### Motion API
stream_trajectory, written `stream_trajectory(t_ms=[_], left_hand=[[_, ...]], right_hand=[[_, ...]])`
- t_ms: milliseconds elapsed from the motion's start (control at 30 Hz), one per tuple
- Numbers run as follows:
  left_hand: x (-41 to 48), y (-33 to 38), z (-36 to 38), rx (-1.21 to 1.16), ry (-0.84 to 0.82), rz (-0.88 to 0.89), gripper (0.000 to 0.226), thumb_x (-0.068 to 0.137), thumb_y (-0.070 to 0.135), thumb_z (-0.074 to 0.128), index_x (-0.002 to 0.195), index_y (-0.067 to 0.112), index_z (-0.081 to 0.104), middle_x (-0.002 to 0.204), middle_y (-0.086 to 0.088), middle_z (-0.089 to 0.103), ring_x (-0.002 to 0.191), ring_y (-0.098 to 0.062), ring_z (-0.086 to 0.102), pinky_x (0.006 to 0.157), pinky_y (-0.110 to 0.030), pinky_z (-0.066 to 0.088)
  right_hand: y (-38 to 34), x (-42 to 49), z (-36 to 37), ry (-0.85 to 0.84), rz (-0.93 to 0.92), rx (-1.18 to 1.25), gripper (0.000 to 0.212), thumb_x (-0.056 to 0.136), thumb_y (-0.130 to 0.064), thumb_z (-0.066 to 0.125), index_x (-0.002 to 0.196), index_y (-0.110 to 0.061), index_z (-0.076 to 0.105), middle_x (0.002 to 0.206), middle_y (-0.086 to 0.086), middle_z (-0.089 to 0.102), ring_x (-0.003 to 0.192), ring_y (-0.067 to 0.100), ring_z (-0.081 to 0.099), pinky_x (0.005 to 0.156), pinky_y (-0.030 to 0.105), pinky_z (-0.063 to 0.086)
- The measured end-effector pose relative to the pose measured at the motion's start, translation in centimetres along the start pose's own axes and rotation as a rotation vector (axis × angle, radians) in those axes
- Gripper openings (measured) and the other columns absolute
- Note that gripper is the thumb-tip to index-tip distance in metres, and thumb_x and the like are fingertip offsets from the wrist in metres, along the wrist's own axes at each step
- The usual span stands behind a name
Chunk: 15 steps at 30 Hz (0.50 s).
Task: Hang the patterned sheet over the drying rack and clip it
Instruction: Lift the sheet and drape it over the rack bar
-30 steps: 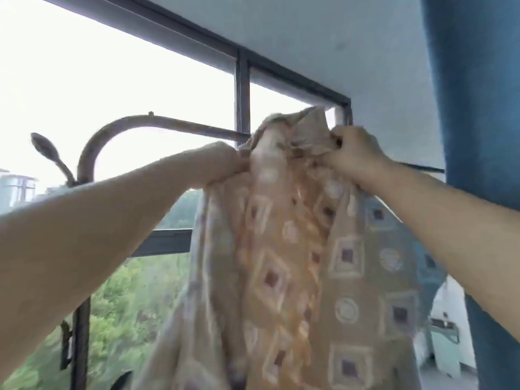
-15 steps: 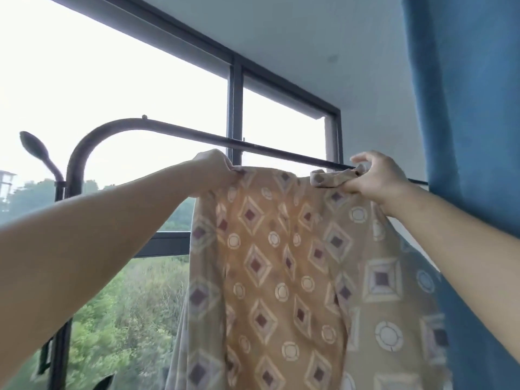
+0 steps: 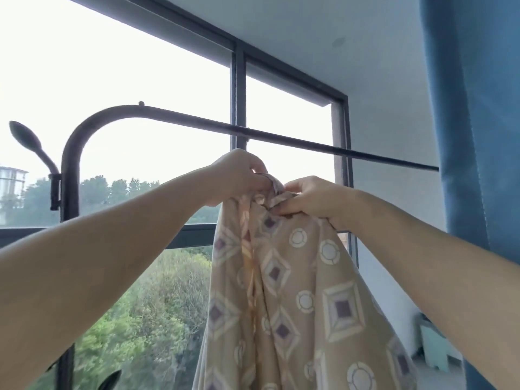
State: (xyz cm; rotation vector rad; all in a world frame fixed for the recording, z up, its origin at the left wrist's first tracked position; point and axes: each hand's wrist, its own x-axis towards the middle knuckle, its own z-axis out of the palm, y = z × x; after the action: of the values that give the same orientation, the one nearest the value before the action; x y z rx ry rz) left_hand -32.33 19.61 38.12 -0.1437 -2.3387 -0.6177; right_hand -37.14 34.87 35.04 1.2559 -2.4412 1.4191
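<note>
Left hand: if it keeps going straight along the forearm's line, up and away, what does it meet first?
Probably the drying rack bar, which crosses just above the left hand gripping the patterned sheet. Depth is unclear; it might pass under the bar toward the window.

The patterned sheet [image 3: 295, 291] is seen as soft, matt woven cloth, creased where it is bunched. The drying rack [image 3: 197, 119] is made of dark, smooth metal tube with a dull sheen. The blue curtain [image 3: 478, 108] appears as thick, matt fabric.
</note>
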Motion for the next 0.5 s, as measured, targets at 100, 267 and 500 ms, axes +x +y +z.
stream_trajectory(t_ms=[100,267,500], left_hand=[[-0.6,-0.9,-0.1,-0.054,-0.037,-0.054,0.017,0.076,0.022,0.076,0.085,0.014,0.065,0.077,0.001,0.056,0.065,-0.011,0.052,0.054,-0.020,0.045],[-1.3,-3.2,2.2,0.016,-0.049,-0.154,0.015,0.081,0.015,0.068,0.072,0.020,0.058,0.076,-0.001,0.057,0.068,-0.015,0.053,0.058,-0.022,0.044],[-4.3,-8.1,7.2,-0.242,-0.183,-0.323,0.006,0.082,0.011,0.067,0.087,0.011,0.063,0.088,-0.012,0.064,0.077,-0.024,0.065,0.072,-0.037,0.056]], right_hand=[[0.6,1.5,0.1,0.213,-0.042,0.029,0.014,0.075,-0.017,0.077,0.082,-0.012,0.066,0.073,0.004,0.067,0.063,0.013,0.064,0.068,0.027,0.057],[1.0,3.3,1.1,0.440,-0.088,0.000,0.014,0.079,-0.012,0.074,0.073,-0.016,0.062,0.079,0.002,0.064,0.076,0.017,0.062,0.068,0.026,0.056],[2.6,3.2,-1.0,0.682,-0.041,-0.015,0.014,0.082,-0.005,0.068,0.074,-0.014,0.061,0.076,0.000,0.062,0.067,0.012,0.058,0.050,0.019,0.045]])
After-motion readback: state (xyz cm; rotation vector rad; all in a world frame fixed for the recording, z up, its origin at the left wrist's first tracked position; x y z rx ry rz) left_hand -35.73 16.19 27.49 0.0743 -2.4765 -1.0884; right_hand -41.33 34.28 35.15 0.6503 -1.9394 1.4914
